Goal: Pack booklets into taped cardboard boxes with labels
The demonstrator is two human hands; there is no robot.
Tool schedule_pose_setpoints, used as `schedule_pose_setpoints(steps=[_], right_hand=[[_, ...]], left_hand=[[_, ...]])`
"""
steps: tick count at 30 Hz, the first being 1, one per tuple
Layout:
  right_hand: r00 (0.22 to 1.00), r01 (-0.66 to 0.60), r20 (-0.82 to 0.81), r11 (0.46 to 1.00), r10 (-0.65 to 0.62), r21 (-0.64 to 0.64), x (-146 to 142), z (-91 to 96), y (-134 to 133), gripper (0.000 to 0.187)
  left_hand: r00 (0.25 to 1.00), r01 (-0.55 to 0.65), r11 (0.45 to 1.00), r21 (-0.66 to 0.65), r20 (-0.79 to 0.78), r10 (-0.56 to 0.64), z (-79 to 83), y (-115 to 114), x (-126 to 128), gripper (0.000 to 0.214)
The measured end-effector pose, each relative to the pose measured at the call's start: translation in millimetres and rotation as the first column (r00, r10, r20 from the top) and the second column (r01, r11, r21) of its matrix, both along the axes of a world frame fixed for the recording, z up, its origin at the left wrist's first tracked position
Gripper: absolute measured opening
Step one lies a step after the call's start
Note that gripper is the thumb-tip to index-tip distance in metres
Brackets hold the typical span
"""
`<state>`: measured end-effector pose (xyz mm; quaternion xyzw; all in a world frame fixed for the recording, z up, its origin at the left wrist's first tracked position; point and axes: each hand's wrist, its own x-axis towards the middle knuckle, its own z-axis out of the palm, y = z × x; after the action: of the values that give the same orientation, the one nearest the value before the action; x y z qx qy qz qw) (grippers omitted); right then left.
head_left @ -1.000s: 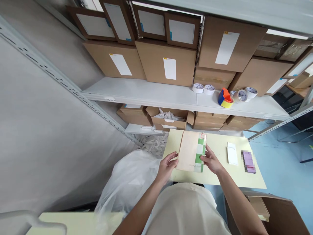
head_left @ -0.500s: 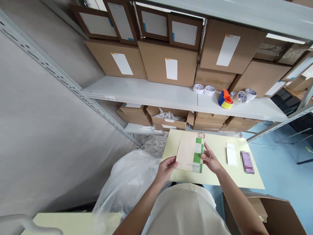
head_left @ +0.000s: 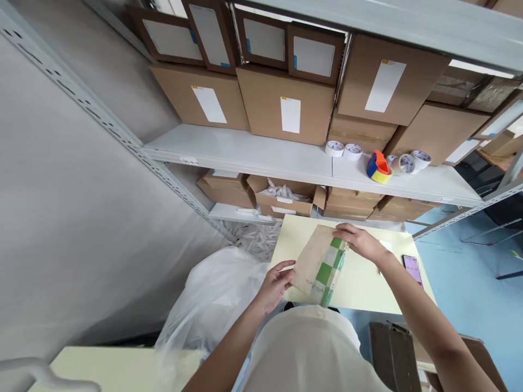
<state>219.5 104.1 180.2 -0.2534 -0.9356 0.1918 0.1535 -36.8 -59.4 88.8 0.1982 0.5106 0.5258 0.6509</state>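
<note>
A thin beige book [head_left: 314,267] with a green-and-white checked band is held tilted above the pale yellow table [head_left: 355,283], near my body. My left hand [head_left: 278,284] pinches its left edge between thumb and fingers. At the top right corner, my right hand [head_left: 362,242] grips the book, its fingers lying over the edge. The band's right side looks glossy. Partly behind my right forearm lie a white pad [head_left: 385,246] and a phone with a purple screen [head_left: 412,268].
A grey shelf [head_left: 245,147] carries cardboard boxes [head_left: 286,106], tape rolls [head_left: 335,148] and a tape dispenser [head_left: 378,166]. White plastic sheeting [head_left: 216,294] bulges at left. An open carton [head_left: 394,354] stands on the floor at lower right.
My right hand has moved from the book's right side up to its top right corner. The book has turned clockwise and tilted, its lower end coming nearer my body.
</note>
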Motion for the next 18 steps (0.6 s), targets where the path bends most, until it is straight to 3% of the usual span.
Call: schedule_pose_setpoints(steps=[4,7,10,15,18], right_hand=[[0.995,-0.015,0.098,0.996,0.007,0.087,-4,12.7,4,0.063],[0.988,0.025,0.151,0.994,-0.041,0.106,-10,17.0,8,0.058],[0.980,0.048,0.188,0.996,-0.062,0.077,-16,17.7,8,0.049],[0.992,0.119,0.060,0.990,-0.114,-0.075,-20,11.8,7,0.028],[0.956,0.183,-0.172,0.943,-0.236,-0.278,-15,1.9,9,0.049]], left_hand=[[0.959,0.001,0.988,0.155,-0.281,0.043,15.2,1,-5,0.045],[0.861,0.148,0.922,0.357,-0.505,0.057,36.6,-2,-4,0.058],[0.779,0.278,0.881,0.382,-0.626,0.026,48.8,-5,3,0.073],[0.820,0.034,0.949,0.312,-0.552,0.152,40.1,-3,11,0.029],[0.821,-0.052,0.957,0.286,-0.533,0.203,33.7,-2,8,0.026]])
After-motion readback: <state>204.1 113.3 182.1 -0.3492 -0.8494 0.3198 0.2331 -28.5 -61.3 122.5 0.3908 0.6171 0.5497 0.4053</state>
